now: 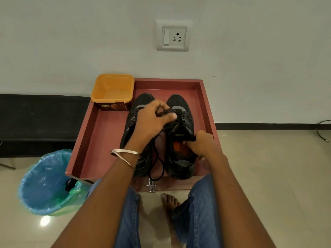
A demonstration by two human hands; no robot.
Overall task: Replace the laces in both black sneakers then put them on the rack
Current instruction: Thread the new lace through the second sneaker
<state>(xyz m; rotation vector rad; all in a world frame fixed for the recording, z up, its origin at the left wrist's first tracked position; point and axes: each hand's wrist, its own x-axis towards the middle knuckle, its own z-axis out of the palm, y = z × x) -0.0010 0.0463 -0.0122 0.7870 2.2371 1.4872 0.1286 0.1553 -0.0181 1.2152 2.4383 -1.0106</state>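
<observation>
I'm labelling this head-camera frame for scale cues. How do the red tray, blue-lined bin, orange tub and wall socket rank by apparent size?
1. Red tray
2. Blue-lined bin, though it sits nearer the camera, which may inflate it
3. Orange tub
4. Wall socket

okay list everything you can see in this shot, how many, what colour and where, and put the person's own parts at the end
sneakers: two, black, side by side in the tray
lace: one, black, looping down between the sneakers
tray: one, reddish-brown, on the floor by the wall
tub: one, orange, tray's far left corner
bin: one, blue-lined, left of the tray
socket: one, white, on the wall
bangles: silver, left wrist
left hand: pinches the lace over the sneakers
right hand: grip on the right sneaker's collar
</observation>
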